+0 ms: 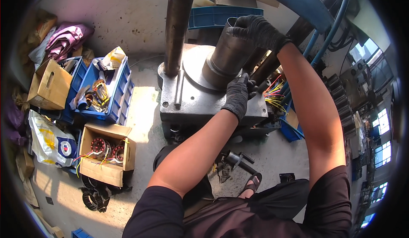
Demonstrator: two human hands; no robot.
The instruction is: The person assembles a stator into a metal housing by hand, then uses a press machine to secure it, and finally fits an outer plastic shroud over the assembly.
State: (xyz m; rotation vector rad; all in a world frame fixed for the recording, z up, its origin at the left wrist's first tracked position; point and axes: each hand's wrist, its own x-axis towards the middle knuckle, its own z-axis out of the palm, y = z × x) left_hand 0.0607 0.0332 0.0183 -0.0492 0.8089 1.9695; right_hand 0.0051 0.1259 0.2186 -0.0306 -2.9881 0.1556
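A wide, dark metal cylinder [226,55] stands slightly tilted in view on a round steel plate [197,63] of a heavy machine base. My right hand [259,31], in a dark knit glove, grips the cylinder's open top rim, its fingers hooked over the edge. Low on the cylinder's right side, my left hand [237,96], gloved the same way, is closed against it near the base. Part of the left fingers is hidden behind the hand. A thin steel rod [179,89] lies on the machine base [170,95] to the left of the plate.
A thick steel column [179,29] rises left of the cylinder. Colored wires [276,95] hang at the right. On the floor at left are a blue crate [123,84] and a cardboard box [100,174] holding copper-wound motor stators [100,146]. A blue bin [213,16] sits behind.
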